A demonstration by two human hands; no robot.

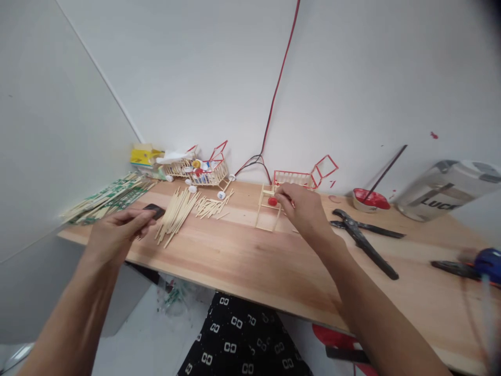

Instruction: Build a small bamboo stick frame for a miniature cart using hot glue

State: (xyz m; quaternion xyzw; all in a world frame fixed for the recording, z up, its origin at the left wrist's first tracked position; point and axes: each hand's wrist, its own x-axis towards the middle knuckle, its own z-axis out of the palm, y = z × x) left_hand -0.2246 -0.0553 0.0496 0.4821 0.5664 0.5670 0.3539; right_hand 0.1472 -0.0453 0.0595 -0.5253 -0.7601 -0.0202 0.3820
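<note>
My left hand [121,230] is closed in a pinch on a small flat black object [154,210], whose kind I cannot make out. It hovers over the table's front left, beside a pile of thin wooden sticks [176,214]. My right hand [301,206] is closed, thumb and finger pressed together above the far end of a flat frame of wooden sticks [268,228]. Whatever its fingertips pinch is hidden. Just left of that hand, a round red cap [272,201] shows on the frame. Behind stands a small cart of sticks with red-painted edges [291,178], partly covered by the hand.
Shorter sticks [209,207] lie beside the pile. At the back left are loaded stick carts [207,175] and a yellow box [143,155]. Rightward lie black-handled cutters [364,240], a red paint cup [370,200] with a brush, and a large container [446,193].
</note>
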